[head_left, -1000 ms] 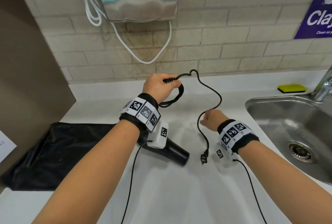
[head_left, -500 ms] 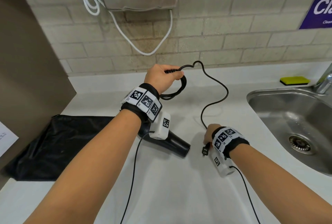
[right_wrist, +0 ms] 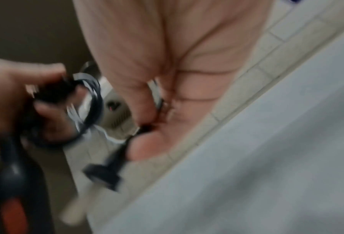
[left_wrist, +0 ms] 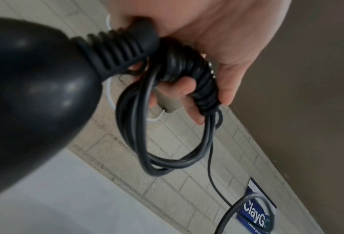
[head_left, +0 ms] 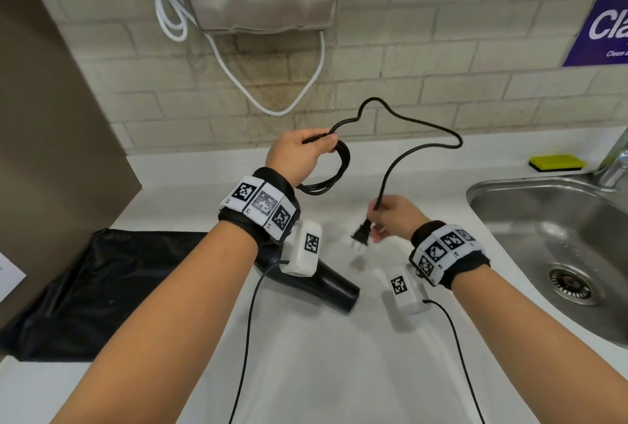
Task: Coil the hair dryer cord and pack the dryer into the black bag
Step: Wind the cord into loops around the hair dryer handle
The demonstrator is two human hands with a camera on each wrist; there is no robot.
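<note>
Nearest the camera, 2 bare forearms reach out over a white counter (head_left: 306,355), each wrist wrapped in a band of black-and-white marker tiles. Just beyond the left wrist, the black hair dryer (head_left: 326,284) lies on the counter with its barrel pointing right; part of it is hidden under that wrist. To its left, the black bag (head_left: 112,287) lies flat and crumpled, its opening not clearly visible.

A little further out, the right hand (head_left: 394,216) pinches the cord (head_left: 387,172) just above the plug (head_left: 361,234), which dangles clear of the counter. The wrist view is blurred, so the exact fingers cannot be told.

Further still, the left hand (head_left: 299,155) is curled round a bundle of several finished loops — the left wrist view shows the fingers (left_wrist: 189,96) closed through the coil (left_wrist: 167,150) beside the dryer's ribbed strain relief (left_wrist: 119,52).

Between the 2 hands, the last free stretch of cord arches up against the tiled wall. Coiling looks nearly done. To finish well, the right hand would likely carry the plug end round to the left hand in a loop matching the others, letting the cord roll between the fingers so no kink forms, then tuck the plug against the bundle before packing.

At the far right sit a steel sink (head_left: 543,236) and a yellow sponge (head_left: 557,162).
</note>
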